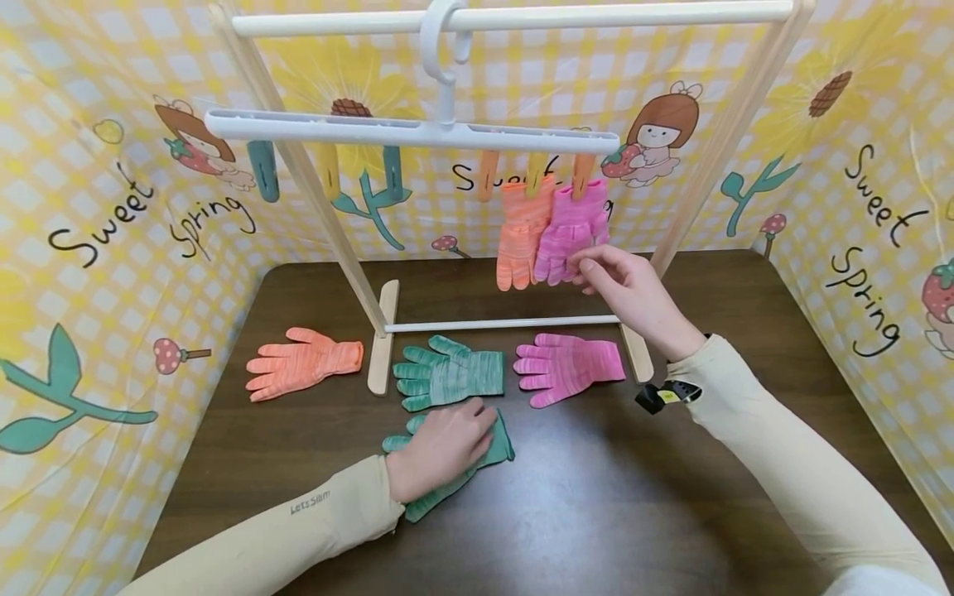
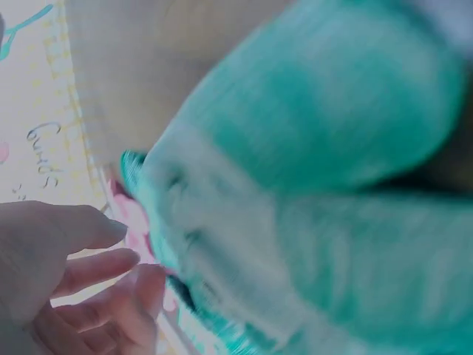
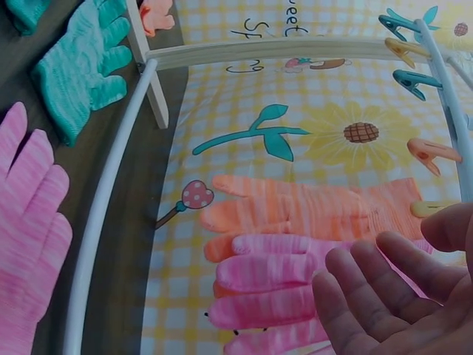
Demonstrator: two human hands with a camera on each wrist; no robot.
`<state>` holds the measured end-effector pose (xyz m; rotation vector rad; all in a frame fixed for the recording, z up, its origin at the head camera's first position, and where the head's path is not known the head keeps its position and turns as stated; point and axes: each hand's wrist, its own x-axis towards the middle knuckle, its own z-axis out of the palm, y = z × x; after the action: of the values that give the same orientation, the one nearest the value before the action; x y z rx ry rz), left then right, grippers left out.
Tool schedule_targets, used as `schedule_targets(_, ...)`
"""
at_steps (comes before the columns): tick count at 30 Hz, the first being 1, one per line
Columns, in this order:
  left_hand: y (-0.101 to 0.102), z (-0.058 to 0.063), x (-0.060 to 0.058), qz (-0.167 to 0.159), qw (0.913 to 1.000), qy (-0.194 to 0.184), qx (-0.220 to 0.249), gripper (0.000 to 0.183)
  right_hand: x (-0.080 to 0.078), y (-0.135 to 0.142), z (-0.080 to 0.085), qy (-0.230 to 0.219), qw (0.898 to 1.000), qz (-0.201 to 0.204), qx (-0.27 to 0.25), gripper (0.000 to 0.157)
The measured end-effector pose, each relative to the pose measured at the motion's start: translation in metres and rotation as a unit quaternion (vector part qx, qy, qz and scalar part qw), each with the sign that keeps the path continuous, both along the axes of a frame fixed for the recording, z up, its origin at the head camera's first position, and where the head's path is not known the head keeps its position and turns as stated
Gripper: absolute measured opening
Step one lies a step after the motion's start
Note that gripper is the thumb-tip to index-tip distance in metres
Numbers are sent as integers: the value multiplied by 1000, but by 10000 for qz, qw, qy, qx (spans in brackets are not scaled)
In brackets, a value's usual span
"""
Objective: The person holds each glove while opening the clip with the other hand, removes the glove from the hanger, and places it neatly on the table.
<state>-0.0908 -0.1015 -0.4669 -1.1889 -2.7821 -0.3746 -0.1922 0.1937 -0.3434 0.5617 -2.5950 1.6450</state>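
My left hand [image 1: 447,445] is over the nearer green glove [image 1: 501,443] on the table, covering part of it. In the left wrist view the fingers are loosely bent beside the blurred green glove [image 2: 318,96], with nothing visibly pinched; whether they touch it I cannot tell. My right hand [image 1: 629,290] is beside the hanging pink glove [image 1: 570,232], fingers relaxed and holding nothing. That glove is clipped by an orange clothespin [image 1: 583,175]. To its left an orange glove [image 1: 517,240] hangs from a yellow clothespin [image 1: 536,174].
A white hanger [image 1: 335,128] hooks over a wooden rack's top bar [image 1: 596,15]. More clothespins [image 1: 393,172] hang from it without gloves. On the table [image 1: 596,513] lie an orange glove [image 1: 301,364], another green glove [image 1: 455,372] and a pink glove [image 1: 570,368].
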Motion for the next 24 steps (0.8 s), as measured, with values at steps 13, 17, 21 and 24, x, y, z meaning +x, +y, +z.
schedule_targets(13,19,45,-62,1095,9724,-412,2019,9,-10,-16,23,355,9988,-293,-143,33)
schedule_targets(17,25,55,-79,1190,9562,-467,2632,13,-14,-21,31,566,9975,-364,-232,33)
schedule_targets(21,29,62,-99,1262,9337,-633,3292,18,-16,-25,39,771,9958,-414,-281,35)
schedule_targets(24,32,68,-115,1318,9107,-774,3837,21,-17,-27,43,947,9939,-464,-307,36)
